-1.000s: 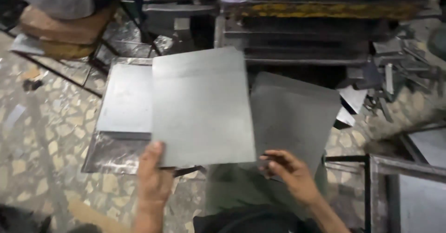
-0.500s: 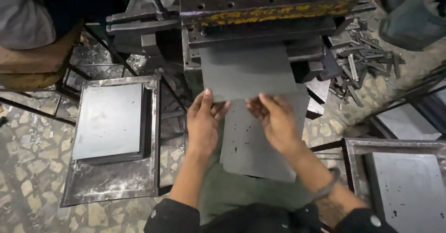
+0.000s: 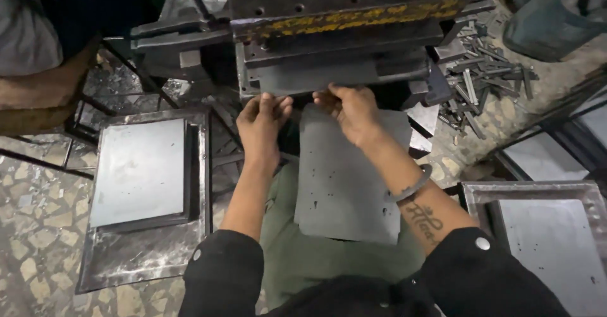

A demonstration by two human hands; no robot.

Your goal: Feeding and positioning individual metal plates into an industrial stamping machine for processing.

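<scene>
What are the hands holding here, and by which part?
Both the left hand and the right hand grip the near edge of a grey metal sheet that lies in the press.

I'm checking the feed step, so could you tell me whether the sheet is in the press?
In: both hands, left hand and right hand, hold the sheet under the press.

A thin, flat grey metal sheet (image 3: 297, 77) lies pushed almost wholly into the slot of the dark press (image 3: 341, 32), under the bar with worn yellow paint; only its dull near edge shows, level and running crosswise. The left hand (image 3: 262, 124) and the right hand (image 3: 351, 111) meet that edge side by side, fingers (image 3: 278, 102) curled up onto it. Just below, a second grey sheet (image 3: 348, 178), speckled with small dark marks, lies flat across the person's lap.
</scene>
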